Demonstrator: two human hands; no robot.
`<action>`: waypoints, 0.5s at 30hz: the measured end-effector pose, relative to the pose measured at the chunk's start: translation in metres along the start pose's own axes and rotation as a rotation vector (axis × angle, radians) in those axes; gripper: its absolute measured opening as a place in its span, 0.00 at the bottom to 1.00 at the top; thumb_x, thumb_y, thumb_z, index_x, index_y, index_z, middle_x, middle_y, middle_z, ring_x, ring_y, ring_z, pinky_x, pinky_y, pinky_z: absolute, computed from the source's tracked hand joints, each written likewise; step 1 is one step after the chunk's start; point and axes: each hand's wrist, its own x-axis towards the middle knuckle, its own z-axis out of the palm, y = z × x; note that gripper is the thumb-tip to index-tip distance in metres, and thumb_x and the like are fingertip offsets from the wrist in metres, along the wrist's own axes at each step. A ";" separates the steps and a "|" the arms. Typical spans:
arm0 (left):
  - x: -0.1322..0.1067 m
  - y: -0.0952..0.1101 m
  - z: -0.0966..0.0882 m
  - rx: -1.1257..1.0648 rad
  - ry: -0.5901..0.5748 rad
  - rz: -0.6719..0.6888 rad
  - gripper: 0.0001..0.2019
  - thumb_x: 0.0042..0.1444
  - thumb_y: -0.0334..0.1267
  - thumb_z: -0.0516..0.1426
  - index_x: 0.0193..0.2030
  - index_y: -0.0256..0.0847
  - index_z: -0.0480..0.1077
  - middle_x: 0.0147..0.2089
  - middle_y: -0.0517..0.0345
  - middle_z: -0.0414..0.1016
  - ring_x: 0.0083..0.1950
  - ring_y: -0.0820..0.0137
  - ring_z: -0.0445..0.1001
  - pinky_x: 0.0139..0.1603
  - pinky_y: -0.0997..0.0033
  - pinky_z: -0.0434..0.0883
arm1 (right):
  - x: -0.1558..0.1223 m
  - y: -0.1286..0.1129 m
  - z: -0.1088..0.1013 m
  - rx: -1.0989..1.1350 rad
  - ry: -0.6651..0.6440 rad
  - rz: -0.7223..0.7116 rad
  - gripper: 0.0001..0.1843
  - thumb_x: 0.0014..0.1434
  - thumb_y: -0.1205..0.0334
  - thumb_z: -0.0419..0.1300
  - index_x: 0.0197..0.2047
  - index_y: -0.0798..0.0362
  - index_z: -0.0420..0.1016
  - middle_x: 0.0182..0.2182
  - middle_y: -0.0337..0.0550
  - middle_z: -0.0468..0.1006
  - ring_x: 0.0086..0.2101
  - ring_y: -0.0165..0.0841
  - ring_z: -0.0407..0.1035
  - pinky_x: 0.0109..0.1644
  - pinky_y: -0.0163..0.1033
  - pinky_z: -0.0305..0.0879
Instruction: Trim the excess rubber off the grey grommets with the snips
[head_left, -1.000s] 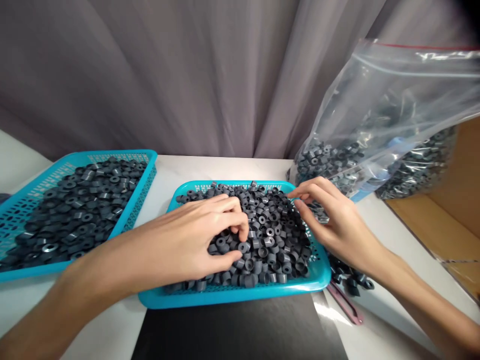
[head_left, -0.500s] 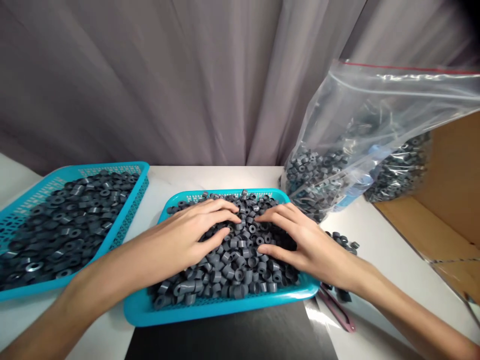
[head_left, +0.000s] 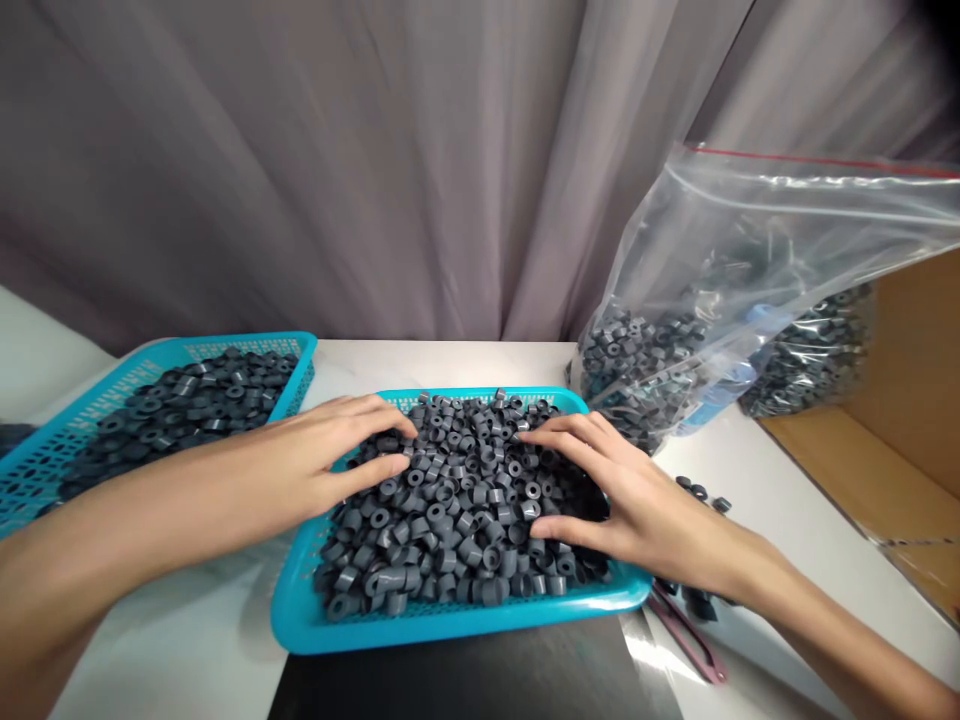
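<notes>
grey rings (head_left: 469,525) between both hands (head_left: 637,500)

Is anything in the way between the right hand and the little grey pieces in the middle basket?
No, nothing visible is in the way. The right hand reaches over the right rim of the blue basket, with its fingertips right at the grey pieces.

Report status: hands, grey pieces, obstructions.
Left hand open over the middle basket's left side; right hand open over its right. Grey pieces heaped in that basket. Nothing visibly blocking either hand.
</notes>
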 end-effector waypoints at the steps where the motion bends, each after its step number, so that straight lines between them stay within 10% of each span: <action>1: -0.002 0.002 -0.001 -0.009 -0.023 -0.002 0.21 0.59 0.64 0.55 0.55 0.65 0.75 0.65 0.66 0.74 0.64 0.51 0.72 0.69 0.47 0.63 | 0.000 0.000 0.000 -0.001 -0.010 -0.014 0.30 0.64 0.44 0.63 0.65 0.45 0.65 0.57 0.48 0.71 0.57 0.44 0.65 0.61 0.53 0.66; 8: -0.002 0.014 -0.004 0.000 0.015 0.049 0.20 0.60 0.63 0.55 0.52 0.60 0.77 0.61 0.66 0.76 0.62 0.53 0.73 0.68 0.52 0.65 | 0.002 0.002 -0.010 0.116 0.127 -0.011 0.07 0.71 0.58 0.58 0.47 0.48 0.76 0.43 0.43 0.78 0.46 0.36 0.72 0.53 0.44 0.68; 15: 0.002 0.019 -0.004 0.023 -0.004 -0.008 0.30 0.57 0.70 0.50 0.54 0.56 0.77 0.62 0.58 0.76 0.61 0.47 0.74 0.67 0.43 0.64 | 0.002 -0.008 0.006 0.002 0.053 -0.004 0.34 0.62 0.41 0.64 0.66 0.46 0.65 0.59 0.50 0.69 0.59 0.46 0.62 0.62 0.54 0.65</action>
